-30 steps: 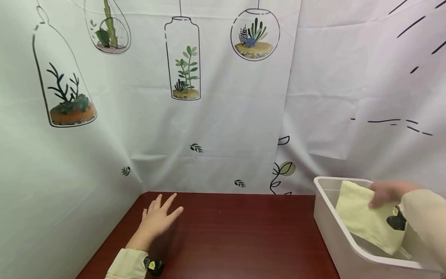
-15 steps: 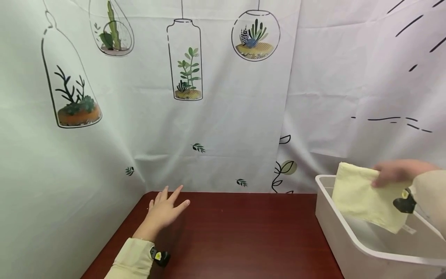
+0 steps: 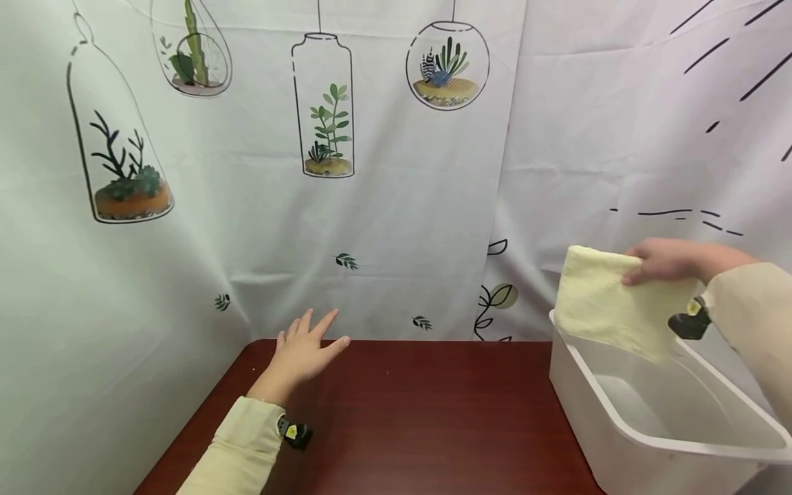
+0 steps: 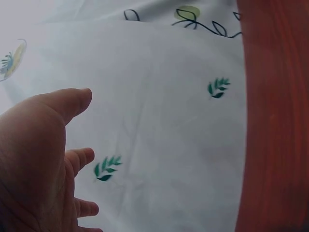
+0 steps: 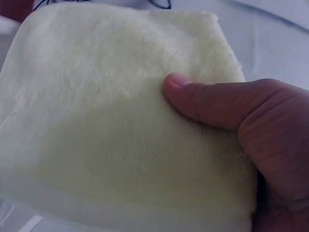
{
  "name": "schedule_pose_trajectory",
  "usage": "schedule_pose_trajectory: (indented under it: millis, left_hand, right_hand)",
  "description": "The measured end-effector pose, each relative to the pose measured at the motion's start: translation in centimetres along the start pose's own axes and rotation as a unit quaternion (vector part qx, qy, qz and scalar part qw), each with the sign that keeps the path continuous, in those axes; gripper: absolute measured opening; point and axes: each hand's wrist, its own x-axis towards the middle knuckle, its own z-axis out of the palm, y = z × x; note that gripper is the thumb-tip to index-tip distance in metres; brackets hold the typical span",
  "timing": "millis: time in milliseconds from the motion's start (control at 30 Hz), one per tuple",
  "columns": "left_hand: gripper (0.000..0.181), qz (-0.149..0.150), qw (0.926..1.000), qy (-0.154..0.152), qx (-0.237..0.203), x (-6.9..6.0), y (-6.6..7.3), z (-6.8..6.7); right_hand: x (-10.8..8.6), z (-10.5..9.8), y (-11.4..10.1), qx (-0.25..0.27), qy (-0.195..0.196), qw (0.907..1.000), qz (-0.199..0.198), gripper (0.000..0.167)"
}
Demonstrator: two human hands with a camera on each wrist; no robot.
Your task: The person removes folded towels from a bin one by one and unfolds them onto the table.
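A pale yellow cloth (image 3: 603, 302) hangs flat over the far end of a light grey bin, pinched along its upper edge by my right hand (image 3: 671, 261). In the right wrist view the thumb of my right hand (image 5: 270, 125) lies across the fuzzy face of the cloth (image 5: 116, 116); the other fingers are hidden behind it. My left hand (image 3: 300, 357) is held over the left part of the table with fingers spread and holds nothing. The left wrist view shows my left hand (image 4: 38, 154) in front of the patterned curtain.
The grey bin (image 3: 643, 440) stands at the right side of the dark red table (image 3: 433, 419). Behind the table hangs a white curtain (image 3: 402, 227) with printed plants and jars, which also runs along the left side.
My right hand has lifted the cloth up from inside the bin to above its far rim. My left hand has moved slightly up and to the right, its fingers still spread.
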Motion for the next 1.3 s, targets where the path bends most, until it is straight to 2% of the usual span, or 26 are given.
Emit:
schedule_pose_trajectory:
  millis: [133,267,533,733,867,1067,1300]
  left_hand:
    - [0.081,0.004,0.9999,0.014,-0.002,0.3,0.7,-0.9]
    - [0.083,0.003,0.9999,0.011,-0.002,0.3,1.3,-1.6]
    - [0.077,0.006,0.9999,0.009,0.000,1.1,2.9,-2.1]
    - [0.078,0.018,0.9998,0.013,-0.005,1.7,4.4,-2.5]
    - [0.078,0.029,0.9995,0.014,-0.009,2.2,5.8,-2.8]
    - [0.077,0.039,0.9990,0.013,-0.016,2.9,7.5,-3.0]
    - [0.075,0.054,0.9980,0.013,-0.029,3.9,8.8,-2.8]
  right_hand:
    - [0.5,-0.6,-1.6,0.002,-0.002,1.0000,-0.003,0.040]
    - [1.1,-0.9,-3.1,0.005,-0.008,0.9999,-0.012,0.039]
    - [2.4,-0.8,-6.1,0.002,0.009,0.9990,-0.045,0.039]
    - [4.0,0.1,-8.4,-0.012,0.047,0.9952,-0.085,0.024]
    - [4.8,0.9,-9.9,-0.016,0.062,0.9919,-0.110,0.022]
    - [6.1,2.1,-11.9,-0.016,0.075,0.9874,-0.138,0.020]
    - [7.7,3.7,-12.8,-0.008,0.078,0.9784,-0.192,0.015]
